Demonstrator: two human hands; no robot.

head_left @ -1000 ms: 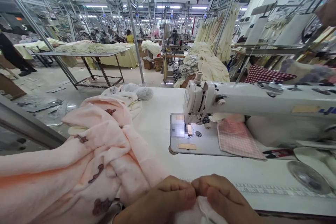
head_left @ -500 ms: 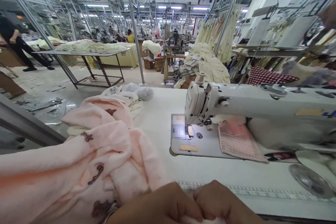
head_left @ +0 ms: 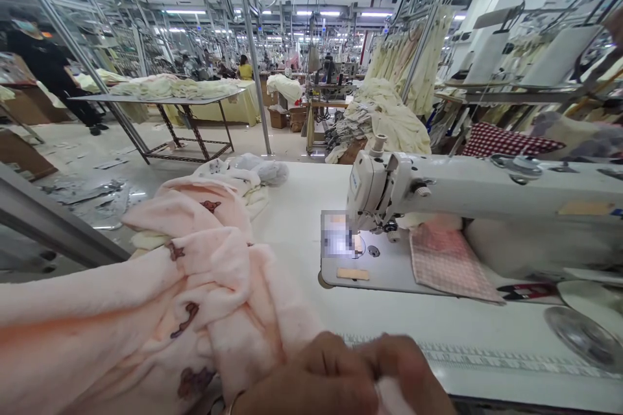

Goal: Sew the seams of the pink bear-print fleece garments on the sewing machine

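At the bottom edge, my left hand [head_left: 311, 376] and my right hand [head_left: 406, 369] are close together, fingers curled inward. Between them shows a bit of pale pink fabric [head_left: 390, 394], pinched by both; the right fingers are smeared by motion. A fluffy pink garment [head_left: 214, 279] with brown animal prints lies heaped on the left of the white table [head_left: 302, 207], beside my left hand. Beyond my hands stands a white sewing machine [head_left: 372, 188], its needle area lit and pixelated. The lower parts of both hands are cut off by the frame.
Right of the needle lies a pink checked cloth [head_left: 445, 256], with red-handled snips [head_left: 528, 290] and a round metal dish [head_left: 581, 334] nearby. A printed ruler strip [head_left: 467, 351] runs along the table front. A metal post [head_left: 53, 227] slants at left. A person in black [head_left: 41, 65] stands far left.
My hands have shifted slightly, and more pale pink fabric shows between them. The view has moved a little to the left. The person in black now stands more fully in sight.
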